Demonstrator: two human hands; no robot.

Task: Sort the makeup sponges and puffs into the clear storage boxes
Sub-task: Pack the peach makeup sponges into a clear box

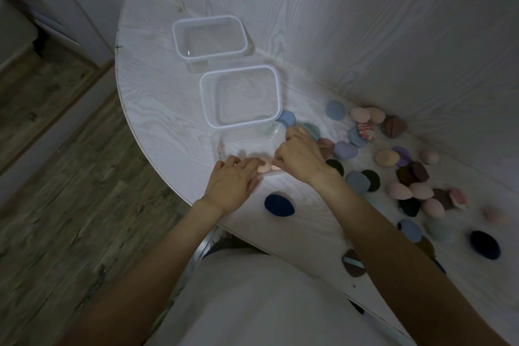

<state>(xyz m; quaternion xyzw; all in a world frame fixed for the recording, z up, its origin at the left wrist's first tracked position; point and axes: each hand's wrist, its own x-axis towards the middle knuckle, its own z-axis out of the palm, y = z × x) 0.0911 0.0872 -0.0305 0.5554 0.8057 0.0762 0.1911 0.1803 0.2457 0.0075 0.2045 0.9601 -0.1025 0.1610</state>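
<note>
We are only starting: both clear plastic rectangular boxes [241,97] at twelve o'clock are sitting empty, our right hand [299,156] is closing its grip on a pale pink sponge [266,168], left hand [233,185] lying flat, loose sponges and puffs [404,177] are waiting at three o'clock

White woodgrain table [157,109]: clear boxes [240,95], scattered sponges and puffs [407,177].

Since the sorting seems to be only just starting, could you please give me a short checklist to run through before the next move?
1. Two white-rimmed clear storage boxes, far and middle, open and empty: ok.
2. Nearest clear rimless box within reach: ok.
3. Pale pink sponge between left hand and right hand: ok.
4. Which hand's grip holds it: cannot tell.
5. Loose sponges and puffs all on the white wood-grain table: ok; the dark blue teardrop puff lies near its edge.
</note>
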